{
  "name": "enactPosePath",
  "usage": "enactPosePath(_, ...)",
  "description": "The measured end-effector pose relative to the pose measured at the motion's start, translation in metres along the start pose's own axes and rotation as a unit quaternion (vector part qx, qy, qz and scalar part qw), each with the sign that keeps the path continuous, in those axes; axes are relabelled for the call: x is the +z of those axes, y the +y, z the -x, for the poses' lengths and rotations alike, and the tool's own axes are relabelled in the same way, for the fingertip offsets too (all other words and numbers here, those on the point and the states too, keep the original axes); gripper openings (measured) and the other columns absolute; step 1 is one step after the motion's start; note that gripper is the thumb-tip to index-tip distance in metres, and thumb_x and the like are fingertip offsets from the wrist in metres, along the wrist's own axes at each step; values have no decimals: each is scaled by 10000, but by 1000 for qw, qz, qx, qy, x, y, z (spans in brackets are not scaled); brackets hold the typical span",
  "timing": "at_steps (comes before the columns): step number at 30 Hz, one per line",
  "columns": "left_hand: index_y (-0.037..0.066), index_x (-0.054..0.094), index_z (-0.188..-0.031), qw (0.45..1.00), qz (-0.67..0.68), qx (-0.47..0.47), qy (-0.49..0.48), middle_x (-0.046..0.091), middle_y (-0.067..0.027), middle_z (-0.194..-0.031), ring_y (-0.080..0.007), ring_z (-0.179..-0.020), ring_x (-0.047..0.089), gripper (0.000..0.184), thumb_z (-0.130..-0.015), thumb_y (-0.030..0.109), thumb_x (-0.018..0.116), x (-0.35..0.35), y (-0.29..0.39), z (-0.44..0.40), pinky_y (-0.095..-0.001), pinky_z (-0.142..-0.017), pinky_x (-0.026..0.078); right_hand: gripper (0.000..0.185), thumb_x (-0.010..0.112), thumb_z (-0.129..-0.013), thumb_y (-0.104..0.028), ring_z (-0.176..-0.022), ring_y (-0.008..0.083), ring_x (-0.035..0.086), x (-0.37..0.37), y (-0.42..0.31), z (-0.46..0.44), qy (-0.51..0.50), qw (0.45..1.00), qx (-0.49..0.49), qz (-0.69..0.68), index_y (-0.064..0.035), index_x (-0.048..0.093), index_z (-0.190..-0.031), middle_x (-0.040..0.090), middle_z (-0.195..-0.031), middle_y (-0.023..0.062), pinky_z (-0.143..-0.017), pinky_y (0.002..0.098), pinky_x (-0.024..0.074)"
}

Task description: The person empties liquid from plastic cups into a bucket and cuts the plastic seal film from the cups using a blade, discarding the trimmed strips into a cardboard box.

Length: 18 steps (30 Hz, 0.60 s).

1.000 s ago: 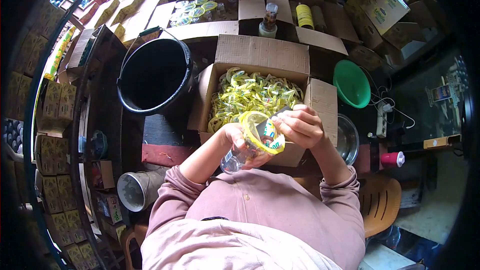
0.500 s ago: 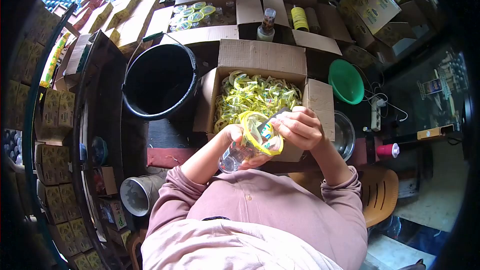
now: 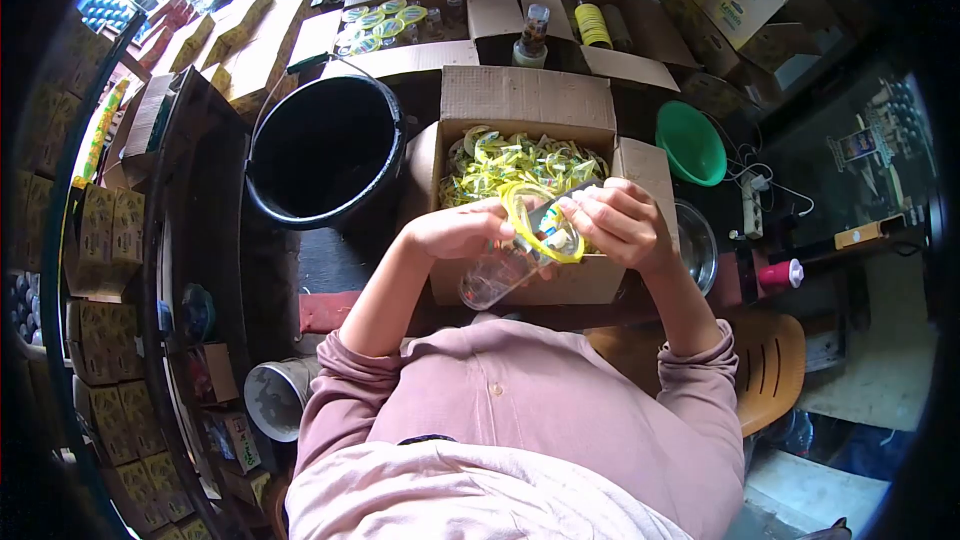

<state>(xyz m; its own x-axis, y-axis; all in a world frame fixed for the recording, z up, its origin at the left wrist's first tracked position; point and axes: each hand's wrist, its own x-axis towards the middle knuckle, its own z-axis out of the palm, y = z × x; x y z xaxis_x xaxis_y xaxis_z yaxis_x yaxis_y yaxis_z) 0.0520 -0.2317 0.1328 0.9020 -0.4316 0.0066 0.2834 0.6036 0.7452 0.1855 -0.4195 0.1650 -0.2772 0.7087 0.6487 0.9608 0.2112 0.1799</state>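
1. Head cam: clear plastic jar [image 3: 488,283] is held up in front of an open cardboard carton [image 3: 525,98], tilted, mouth toward 1-2 o'clock, base around 7.
2. Left hand [image 3: 455,231] has it wrapped snugly near the yellow rim [image 3: 571,252].
3. Right hand [image 3: 625,225], roughly 2 o'clock of the jar, looks to be pinching a dark flat strip [image 3: 577,190] by the mouth. Blade? Can't tell.
4. Since half a second ago, jar and hands shifted toward 12, covering more of the carton's yellow-and-clear plastic pieces [image 3: 505,155].
5. Yellow rim's still on, so the handwork there looks ongoing imo.
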Motion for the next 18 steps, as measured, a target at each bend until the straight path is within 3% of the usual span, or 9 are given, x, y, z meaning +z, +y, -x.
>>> enactPosePath(2, -18, 212, -1299, 999, 27, -18, -8, 528, -162, -1056, -233, -841, 586, 736, -741, 208, 636, 1, 2, 1, -338, -758, 484, 203, 623, -569, -77, -664, 139, 551, 3, 1, -2, -3, 1000, -14, 0, -27, 626, -766, 542, -706, 17, -634, 274, 460)
enactPosePath(5, -5, 264, -1269, 979, -200, 29, 21, 553, -120, -987, -171, -806, 585, 749, -698, 210, 699, 12, 10, 3, -287, -713, 484, 203, 626, -596, -58, -681, 140, 565, 5, 1, -8, -2, 1000, -28, -4, -11, 635, -794, 551, -719, 24, -622, 275, 467)
enactPosePath(8, -4, 292, -1249, 968, -248, -6, 48, 567, -95, -932, -137, -790, 578, 782, -655, 220, 747, 12, 14, 6, -263, -690, 477, 209, 611, -592, -69, -670, 145, 551, 6, 2, -14, 18, 999, -49, 0, -10, 625, -792, 553, -732, 29, -642, 279, 475)
enactPosePath(15, -2, 418, -1095, 991, -131, 23, -23, 555, -86, -801, -137, -679, 546, 561, -688, 250, 712, 4, 5, 2, -244, -574, 449, 206, 631, -600, -59, -662, 146, 569, 10, 5, -18, 43, 997, -58, -28, 2, 632, -796, 569, -731, 39, -603, 267, 464)
enactPosePath(18, 29, 462, -1044, 994, -64, 18, -89, 575, -66, -787, -134, -689, 574, 429, -718, 187, 693, -4, -1, -1, -230, -584, 468, 205, 636, -603, -62, -656, 145, 567, 13, 4, -17, 43, 996, -62, -46, 4, 631, -797, 570, -730, 39, -601, 265, 462)
